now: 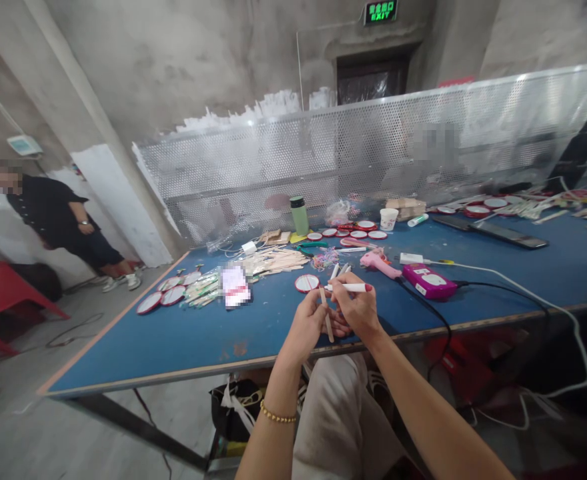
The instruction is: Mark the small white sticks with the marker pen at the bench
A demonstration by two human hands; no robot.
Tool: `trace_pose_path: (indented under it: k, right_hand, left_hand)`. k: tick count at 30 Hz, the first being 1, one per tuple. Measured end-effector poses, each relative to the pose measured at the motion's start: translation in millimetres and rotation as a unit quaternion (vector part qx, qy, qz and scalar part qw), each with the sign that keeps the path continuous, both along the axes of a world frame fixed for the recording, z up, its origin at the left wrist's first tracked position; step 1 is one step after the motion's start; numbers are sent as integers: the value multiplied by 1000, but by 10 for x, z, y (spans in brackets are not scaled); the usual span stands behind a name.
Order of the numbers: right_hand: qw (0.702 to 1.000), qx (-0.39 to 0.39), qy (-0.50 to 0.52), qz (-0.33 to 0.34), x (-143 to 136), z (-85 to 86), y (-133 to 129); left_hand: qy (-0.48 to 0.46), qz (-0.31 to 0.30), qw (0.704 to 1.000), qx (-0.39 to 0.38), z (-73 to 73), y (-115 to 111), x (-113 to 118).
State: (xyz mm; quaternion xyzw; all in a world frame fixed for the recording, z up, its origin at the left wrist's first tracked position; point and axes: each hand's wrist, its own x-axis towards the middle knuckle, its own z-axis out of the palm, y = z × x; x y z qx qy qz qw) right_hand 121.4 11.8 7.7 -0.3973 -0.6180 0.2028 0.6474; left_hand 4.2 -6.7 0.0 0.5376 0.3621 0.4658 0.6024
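From where I stand, the seated person has both hands together at the front edge of the blue worktop (273, 327). The left hand (307, 321), a gold bead bracelet (277, 415) round its wrist, pinches a flat wooden stick (327, 320) between thumb and fingers, the stick slanting down towards the lap. The right hand (357, 310) has its fingers closed round a white pen (348, 288) with a red end; the pen lies nearly level, its tip by the stick's upper end. Some of the fingers low between the two hands overlap, and I can't tell how they are bent.

Just beyond the hands sits a round red-rimmed disc (307, 284), with a few white pens near it. Behind are a tangle of coloured strings (325, 259) and a pink glue gun (381, 264); to the right of that is a purple box (429, 281) with a black cable. Left of the disc, a lit phone (235, 287) lies against a spread of wrapped sticks (203, 288), and more red-rimmed discs (172, 295) sit near the left edge. A green bottle (299, 216) and a paper cup (388, 219) stand at the back. Over to the left, another person (63, 217) in dark clothes stands beyond a red chair (11, 300).
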Motion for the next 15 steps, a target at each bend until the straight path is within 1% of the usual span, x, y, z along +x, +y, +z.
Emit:
trace_pose_path:
  k: [6,15]
  right_hand:
    - [1000,-14,8,24,-7,-14,-11]
    - [1000,-15,8,25,-14,-6,-3]
  left_hand:
    - [3,1,1000,0,2,1,6]
    - [6,6,1000,1,-9,12,0]
